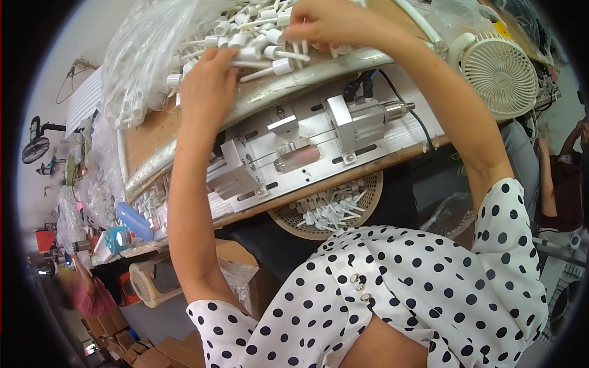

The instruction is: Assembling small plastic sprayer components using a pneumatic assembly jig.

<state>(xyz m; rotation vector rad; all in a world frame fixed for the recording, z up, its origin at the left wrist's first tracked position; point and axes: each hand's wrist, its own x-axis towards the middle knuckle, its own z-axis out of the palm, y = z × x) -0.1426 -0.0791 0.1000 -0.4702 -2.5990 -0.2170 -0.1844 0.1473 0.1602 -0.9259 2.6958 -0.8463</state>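
White capped stems heaped in white-rimmed tray, toward far edge of table. Left hand, right hand both at heap; fingers bent, cannot tell if clamped on anything. Light pinch on one cap, easing crossed stems apart, looks best. Clear bag over tray's left edge shows white pieces through film; beige basket below table's near edge holds small stemmed pieces.

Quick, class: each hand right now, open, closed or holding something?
Left hand: fingers bent at the white parts; grip unclear.
Right hand: fingers bent over them; grip unclear.
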